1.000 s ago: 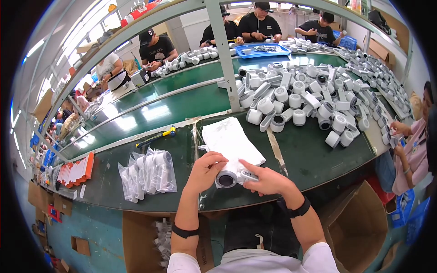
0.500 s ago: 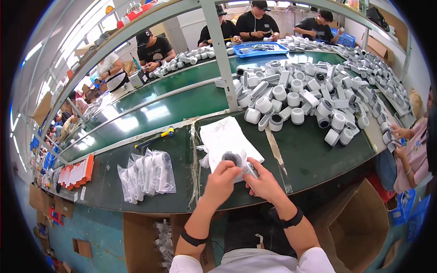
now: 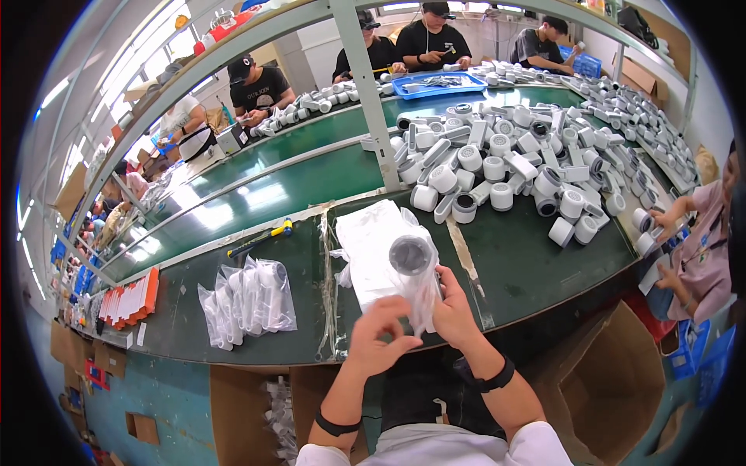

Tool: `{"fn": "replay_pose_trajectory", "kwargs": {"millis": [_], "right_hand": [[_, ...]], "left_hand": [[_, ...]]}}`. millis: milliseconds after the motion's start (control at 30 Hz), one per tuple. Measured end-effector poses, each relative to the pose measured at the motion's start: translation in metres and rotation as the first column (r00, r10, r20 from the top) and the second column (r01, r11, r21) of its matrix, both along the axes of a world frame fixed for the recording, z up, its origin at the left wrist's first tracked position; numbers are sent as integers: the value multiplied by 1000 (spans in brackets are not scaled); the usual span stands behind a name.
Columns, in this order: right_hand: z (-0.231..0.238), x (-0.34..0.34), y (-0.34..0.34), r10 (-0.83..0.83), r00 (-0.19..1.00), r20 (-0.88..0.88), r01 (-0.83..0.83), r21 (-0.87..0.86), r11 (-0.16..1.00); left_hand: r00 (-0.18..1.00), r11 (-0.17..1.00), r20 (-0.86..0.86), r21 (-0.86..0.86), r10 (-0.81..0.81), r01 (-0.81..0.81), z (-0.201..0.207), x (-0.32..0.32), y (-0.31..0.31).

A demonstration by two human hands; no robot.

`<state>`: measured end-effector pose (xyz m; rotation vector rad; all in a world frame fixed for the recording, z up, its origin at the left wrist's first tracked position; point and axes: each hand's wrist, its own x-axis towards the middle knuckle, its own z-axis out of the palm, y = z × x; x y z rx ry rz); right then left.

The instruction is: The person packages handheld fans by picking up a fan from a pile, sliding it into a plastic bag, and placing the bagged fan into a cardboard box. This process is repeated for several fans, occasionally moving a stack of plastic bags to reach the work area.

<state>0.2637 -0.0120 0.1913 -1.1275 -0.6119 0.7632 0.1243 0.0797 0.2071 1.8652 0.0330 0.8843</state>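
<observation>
My right hand (image 3: 453, 309) holds a white cylindrical part (image 3: 412, 256) upright, its dark round end facing up, partly wrapped in a clear plastic bag (image 3: 423, 299). My left hand (image 3: 379, 335) pinches the lower edge of that bag, just left of the right hand. Both hands hover over the near edge of the green table (image 3: 528, 264). Directly behind the part lies a stack of flat white plastic bags (image 3: 367, 241).
A bundle of bagged white parts (image 3: 249, 299) lies to the left. A large heap of loose white cylinders (image 3: 505, 167) fills the table's right. A yellow-handled tool (image 3: 260, 239) rests further back. An open cardboard box (image 3: 614, 380) stands lower right. Other people work across the table and at the right.
The white part has come up from lying sideways at the table edge to standing end-up in front of me. A clear bag now hangs around it, and both hands moved closer together.
</observation>
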Motion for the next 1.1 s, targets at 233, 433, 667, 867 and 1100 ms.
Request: {"fn": "replay_pose_trajectory", "kwargs": {"millis": [233, 433, 667, 867, 1100], "right_hand": [[-4, -34, 18, -275, 907, 319, 274, 50, 960], [17, -26, 11, -349, 560, 751, 486, 44, 873], [9, -13, 9, -526, 544, 654, 508, 242, 826], [4, -5, -8, -397, 223, 891, 440, 272, 856], [-9, -19, -36, -344, 372, 862, 393, 190, 900]], "left_hand": [[995, 510, 71, -855, -66, 95, -23, 23, -16], [989, 521, -51, -853, -138, 29, -41, 15, -10], [987, 435, 39, -894, -159, 105, -27, 10, -7], [973, 307, 170, -928, -158, 212, -27, -7, 15], [997, 480, 62, -874, -41, 74, -13, -3, 16]]}}
